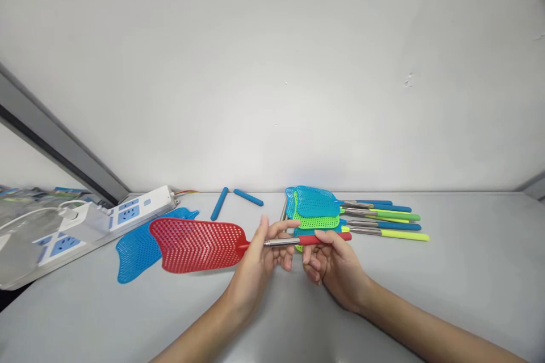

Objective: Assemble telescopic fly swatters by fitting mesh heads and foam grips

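A red fly swatter (198,247) is held level above the table, its perforated head to the left and its red grip to the right. My left hand (266,252) is closed around the metal shaft near the head. With thumb and fingers, my right hand (334,261) pinches the red grip. Behind my hands lies a pile of blue and green fly swatters (317,202), their handles pointing right. Under the red head, a blue swatter head (138,252) rests on the table, partly covered.
Two loose blue grips (219,204) lie near the wall. A white power strip (128,210) with a plugged-in charger runs along the left side. Plastic packets (38,198) sit beyond it at the far left. The grey table (468,272) meets a white wall (272,68) at the back.
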`<state>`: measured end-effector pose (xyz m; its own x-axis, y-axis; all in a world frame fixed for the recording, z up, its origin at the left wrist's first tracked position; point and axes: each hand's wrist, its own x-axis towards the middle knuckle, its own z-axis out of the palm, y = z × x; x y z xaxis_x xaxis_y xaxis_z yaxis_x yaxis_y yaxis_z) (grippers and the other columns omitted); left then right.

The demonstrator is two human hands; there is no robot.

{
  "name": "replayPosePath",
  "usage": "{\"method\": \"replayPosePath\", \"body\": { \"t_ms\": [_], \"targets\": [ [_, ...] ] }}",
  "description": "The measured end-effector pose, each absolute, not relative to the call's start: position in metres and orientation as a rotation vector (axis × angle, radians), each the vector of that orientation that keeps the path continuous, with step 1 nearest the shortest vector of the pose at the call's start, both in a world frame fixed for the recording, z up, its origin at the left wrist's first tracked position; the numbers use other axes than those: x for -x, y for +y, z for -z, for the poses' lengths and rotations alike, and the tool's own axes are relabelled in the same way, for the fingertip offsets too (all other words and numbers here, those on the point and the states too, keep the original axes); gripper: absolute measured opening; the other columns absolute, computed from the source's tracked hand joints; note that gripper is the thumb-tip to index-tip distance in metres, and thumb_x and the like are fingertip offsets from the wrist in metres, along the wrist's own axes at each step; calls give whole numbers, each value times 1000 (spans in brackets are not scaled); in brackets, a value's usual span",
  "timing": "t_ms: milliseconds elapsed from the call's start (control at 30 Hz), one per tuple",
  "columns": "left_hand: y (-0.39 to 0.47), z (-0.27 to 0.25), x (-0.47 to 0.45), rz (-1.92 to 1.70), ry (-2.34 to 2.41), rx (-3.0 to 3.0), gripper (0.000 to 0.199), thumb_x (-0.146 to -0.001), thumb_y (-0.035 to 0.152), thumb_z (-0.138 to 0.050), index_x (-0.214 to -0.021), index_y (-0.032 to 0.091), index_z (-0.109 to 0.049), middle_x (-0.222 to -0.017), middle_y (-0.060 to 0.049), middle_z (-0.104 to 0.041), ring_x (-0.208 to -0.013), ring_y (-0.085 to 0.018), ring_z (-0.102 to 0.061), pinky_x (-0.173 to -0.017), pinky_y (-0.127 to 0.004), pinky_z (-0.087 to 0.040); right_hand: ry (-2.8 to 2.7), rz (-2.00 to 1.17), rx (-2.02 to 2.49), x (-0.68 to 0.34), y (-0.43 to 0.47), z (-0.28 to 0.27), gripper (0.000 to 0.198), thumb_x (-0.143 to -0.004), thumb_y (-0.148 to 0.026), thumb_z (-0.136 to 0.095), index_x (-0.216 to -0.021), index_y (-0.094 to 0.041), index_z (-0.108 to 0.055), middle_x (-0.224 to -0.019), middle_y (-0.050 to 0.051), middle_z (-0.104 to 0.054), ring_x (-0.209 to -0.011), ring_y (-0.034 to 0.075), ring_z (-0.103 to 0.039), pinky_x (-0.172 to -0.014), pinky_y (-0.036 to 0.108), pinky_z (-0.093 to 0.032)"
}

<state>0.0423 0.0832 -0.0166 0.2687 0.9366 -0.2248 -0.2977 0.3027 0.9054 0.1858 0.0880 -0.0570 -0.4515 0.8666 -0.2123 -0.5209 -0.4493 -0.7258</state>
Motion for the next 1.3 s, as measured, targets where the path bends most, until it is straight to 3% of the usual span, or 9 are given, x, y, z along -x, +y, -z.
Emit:
{"method": "replayPosePath", "body": {
  "t_ms": [367, 800, 1067, 1200, 1300],
  "targets": [
    [84, 27, -41, -992, 837, -748, 56, -80, 57, -22, -100, 12, -50, -69, -4, -56, -48, -16, -55, -52, -26, -36, -777, -1820, 762, -186, 90, 59, 35, -75, -31, -38, -59, -10, -61, -49, 1, -43, -45, 10, -40, -43, 23, -28],
    [80, 42, -44, -1283, 1161, -787, 52, -79, 55, -27, -97, 12, -51, -48, 0, -54, -44, -14, -49, -50, -25, -35, -991, -1701, 807, -185, 84, 64, 24, -70, -28, -46, -58, -11, -59, -56, 3, -47, -49, 10, -40, -44, 23, -27],
    [77, 52, -45, -1325, 1088, -844, 43, -83, 47, -29, -102, 16, -52, -85, -6, -61, -59, -14, -53, -57, -26, -38, -956, -1770, 778, -185, 87, 62, 27, -75, -32, -43, -58, -13, -53, -51, 0, -42, -47, 10, -40, -43, 22, -28],
    [69, 56, -47, -1243, 1055, -995, 44, -84, 47, -27, -112, 22, -50, -109, -6, -55, -72, -15, -52, -73, -30, -38, -1043, -1803, 765, -184, 85, 63, 34, -77, -36, -43, -53, -13, -51, -52, 1, -44, -46, 9, -40, -44, 22, -29],
    [62, 55, -50, -1184, 980, -1062, 48, -82, 50, -27, -118, 25, -47, -116, -5, -51, -100, -21, -46, -91, -33, -30, -1130, -1843, 729, -181, 80, 63, 39, -79, -39, -40, -54, -12, -53, -51, 1, -45, -46, 9, -41, -43, 21, -29]
  ]
}}
